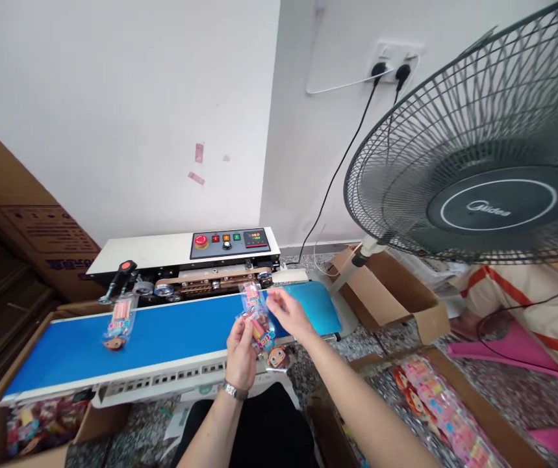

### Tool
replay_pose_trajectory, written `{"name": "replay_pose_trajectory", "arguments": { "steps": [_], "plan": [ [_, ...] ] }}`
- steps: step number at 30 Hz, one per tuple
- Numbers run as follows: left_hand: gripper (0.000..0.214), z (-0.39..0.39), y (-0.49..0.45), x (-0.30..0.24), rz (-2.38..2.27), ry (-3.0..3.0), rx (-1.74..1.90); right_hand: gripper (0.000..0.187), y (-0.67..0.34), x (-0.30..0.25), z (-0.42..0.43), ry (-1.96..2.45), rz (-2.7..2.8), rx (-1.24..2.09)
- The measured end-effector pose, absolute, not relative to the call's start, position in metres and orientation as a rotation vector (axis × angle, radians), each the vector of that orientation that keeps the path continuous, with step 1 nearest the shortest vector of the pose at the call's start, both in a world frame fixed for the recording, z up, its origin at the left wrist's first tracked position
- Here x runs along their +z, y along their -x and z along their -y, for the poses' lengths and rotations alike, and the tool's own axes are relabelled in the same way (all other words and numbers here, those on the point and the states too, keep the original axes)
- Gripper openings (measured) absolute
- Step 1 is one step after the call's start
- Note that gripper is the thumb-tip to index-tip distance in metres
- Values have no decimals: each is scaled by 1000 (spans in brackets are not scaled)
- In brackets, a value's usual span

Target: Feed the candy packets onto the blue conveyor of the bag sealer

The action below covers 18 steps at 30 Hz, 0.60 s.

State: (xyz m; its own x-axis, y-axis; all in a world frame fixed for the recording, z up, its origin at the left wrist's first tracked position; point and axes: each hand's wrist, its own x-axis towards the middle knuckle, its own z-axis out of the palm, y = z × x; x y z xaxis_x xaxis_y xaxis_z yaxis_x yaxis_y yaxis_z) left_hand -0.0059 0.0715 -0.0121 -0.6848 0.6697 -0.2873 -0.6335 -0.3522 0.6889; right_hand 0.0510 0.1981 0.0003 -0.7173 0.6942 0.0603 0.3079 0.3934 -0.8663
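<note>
My left hand [241, 351], with a metal watch at its wrist, is closed on a clear candy packet [260, 333] with coloured sticks in it. A brown cartoon face [277, 357] shows at the lower end, past the belt's front edge. Just behind lies another clear packet [252, 296] at the sealing machine's [181, 257] entry. My right hand [288, 313] has its fingers bent together at that packet's right edge; the fingertips' exact grip is hard to see. Further left, a similar packet [121, 318] rests on the blue conveyor belt [176, 335].
A control panel [230, 242] tops the machine. A large fan [478, 188] fills the upper right, beside an opened carton [386, 292]. Packets fill a box [47, 422] at lower left and another box [447, 416] at lower right. Another person's leg [527, 305] is at the right.
</note>
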Motion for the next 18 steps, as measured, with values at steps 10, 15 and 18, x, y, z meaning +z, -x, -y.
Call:
{"name": "replay_pose_trajectory", "arguments": {
  "steps": [10, 15, 18],
  "plan": [
    [48, -65, 1, -12, -1146, -140, 1955, 26, -76, -11, -194, 945, 1969, 1397],
    [42, -63, 3, -14, -1205, -158, 1919, 26, -60, -19, -243, 1360, 1977, 1045],
    [41, -64, 5, -17, -1207, -168, 1904, 19, -45, -20, -249, 1442, 2114, 898]
  ]
}}
